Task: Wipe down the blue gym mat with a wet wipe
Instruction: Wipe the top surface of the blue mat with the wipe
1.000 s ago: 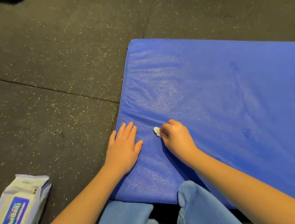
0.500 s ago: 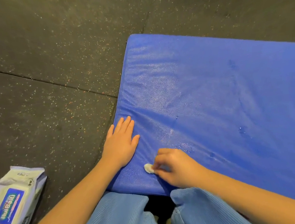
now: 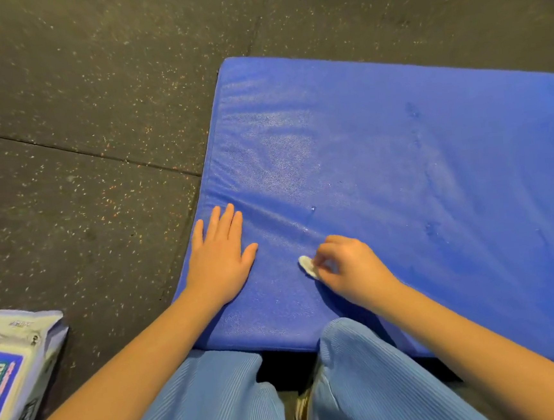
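The right hand (image 3: 351,270) pinches a small balled-up wet wipe (image 3: 308,266) in curled fingertips, pressing it onto the blue gym mat (image 3: 399,165) near the mat's near-left corner. Beside it the left hand (image 3: 221,258) lies flat on the mat, fingers straight and together, thumb out. Off the mat's left edge, on the speckled floor (image 3: 74,93), sits a pack of wipes (image 3: 12,373).

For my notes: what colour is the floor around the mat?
Dark grey floor with pale speckles; head view.
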`<action>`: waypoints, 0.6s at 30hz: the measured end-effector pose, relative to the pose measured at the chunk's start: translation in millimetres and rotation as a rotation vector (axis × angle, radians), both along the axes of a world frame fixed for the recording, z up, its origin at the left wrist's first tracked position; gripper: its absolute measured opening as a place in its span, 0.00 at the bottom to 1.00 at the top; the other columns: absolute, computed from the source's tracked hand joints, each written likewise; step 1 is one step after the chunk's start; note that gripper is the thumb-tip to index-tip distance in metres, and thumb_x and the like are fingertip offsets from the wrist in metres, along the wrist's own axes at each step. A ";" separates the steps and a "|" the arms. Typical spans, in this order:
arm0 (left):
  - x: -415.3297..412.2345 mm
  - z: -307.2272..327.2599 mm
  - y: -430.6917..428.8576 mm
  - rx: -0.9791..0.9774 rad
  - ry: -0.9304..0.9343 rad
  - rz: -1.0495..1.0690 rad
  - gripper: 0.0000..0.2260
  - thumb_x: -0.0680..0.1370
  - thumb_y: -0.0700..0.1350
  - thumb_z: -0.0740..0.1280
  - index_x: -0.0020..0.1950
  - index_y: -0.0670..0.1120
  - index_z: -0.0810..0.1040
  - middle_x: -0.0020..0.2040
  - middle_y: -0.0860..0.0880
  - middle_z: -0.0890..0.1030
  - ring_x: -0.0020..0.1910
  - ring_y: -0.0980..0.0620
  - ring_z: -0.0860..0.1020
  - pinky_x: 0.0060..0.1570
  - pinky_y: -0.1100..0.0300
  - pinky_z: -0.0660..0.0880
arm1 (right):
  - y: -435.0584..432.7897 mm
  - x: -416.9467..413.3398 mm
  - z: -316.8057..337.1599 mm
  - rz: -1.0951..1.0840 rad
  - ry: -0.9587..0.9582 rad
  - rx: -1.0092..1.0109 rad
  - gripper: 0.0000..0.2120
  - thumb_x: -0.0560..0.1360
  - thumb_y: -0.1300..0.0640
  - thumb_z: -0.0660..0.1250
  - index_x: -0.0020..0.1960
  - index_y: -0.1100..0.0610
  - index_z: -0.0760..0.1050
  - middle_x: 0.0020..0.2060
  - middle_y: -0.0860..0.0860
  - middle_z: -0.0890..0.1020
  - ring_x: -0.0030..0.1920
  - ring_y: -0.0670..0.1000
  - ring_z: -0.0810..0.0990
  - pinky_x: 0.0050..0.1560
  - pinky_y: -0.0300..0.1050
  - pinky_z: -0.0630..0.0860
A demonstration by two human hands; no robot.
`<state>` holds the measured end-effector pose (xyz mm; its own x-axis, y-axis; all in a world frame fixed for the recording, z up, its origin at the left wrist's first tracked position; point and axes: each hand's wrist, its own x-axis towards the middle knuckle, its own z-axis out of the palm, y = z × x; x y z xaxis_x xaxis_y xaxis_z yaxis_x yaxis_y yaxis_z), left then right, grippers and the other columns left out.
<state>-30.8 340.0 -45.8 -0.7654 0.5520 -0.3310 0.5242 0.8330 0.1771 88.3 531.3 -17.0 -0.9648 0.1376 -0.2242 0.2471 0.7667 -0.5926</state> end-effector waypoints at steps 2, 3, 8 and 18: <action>-0.9 -0.8 0.6 0.018 -0.029 -0.068 0.26 0.84 0.54 0.50 0.79 0.46 0.49 0.80 0.50 0.46 0.78 0.50 0.42 0.75 0.51 0.40 | -7.0 9.2 3.0 -0.028 -0.016 -0.072 0.11 0.75 0.51 0.69 0.39 0.57 0.80 0.34 0.47 0.75 0.37 0.50 0.75 0.38 0.41 0.68; -1.6 -1.4 1.1 0.011 -0.048 -0.090 0.25 0.84 0.54 0.49 0.79 0.47 0.50 0.80 0.50 0.47 0.78 0.50 0.43 0.75 0.52 0.41 | -13.0 18.2 8.9 0.028 -0.038 -0.133 0.12 0.75 0.49 0.69 0.38 0.56 0.80 0.33 0.44 0.73 0.35 0.47 0.74 0.37 0.38 0.67; -4.4 -0.4 3.5 0.001 -0.090 -0.085 0.25 0.84 0.54 0.47 0.79 0.46 0.52 0.80 0.50 0.50 0.78 0.49 0.46 0.75 0.52 0.43 | 7.9 25.9 17.0 0.111 -0.151 -0.171 0.14 0.70 0.46 0.65 0.38 0.55 0.81 0.33 0.43 0.75 0.35 0.43 0.74 0.39 0.39 0.69; 6.5 -4.9 9.4 -0.008 -0.084 -0.019 0.28 0.83 0.57 0.50 0.79 0.46 0.49 0.80 0.49 0.46 0.78 0.49 0.42 0.75 0.49 0.41 | -2.3 39.8 7.6 0.114 -0.032 -0.073 0.10 0.74 0.51 0.67 0.40 0.57 0.79 0.37 0.51 0.78 0.38 0.53 0.78 0.38 0.43 0.70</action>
<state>-24.3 349.4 -50.8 -0.7238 0.5635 -0.3981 0.5238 0.8244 0.2146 128.1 528.9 -9.4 -0.9654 0.0102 -0.2607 0.1810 0.7459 -0.6410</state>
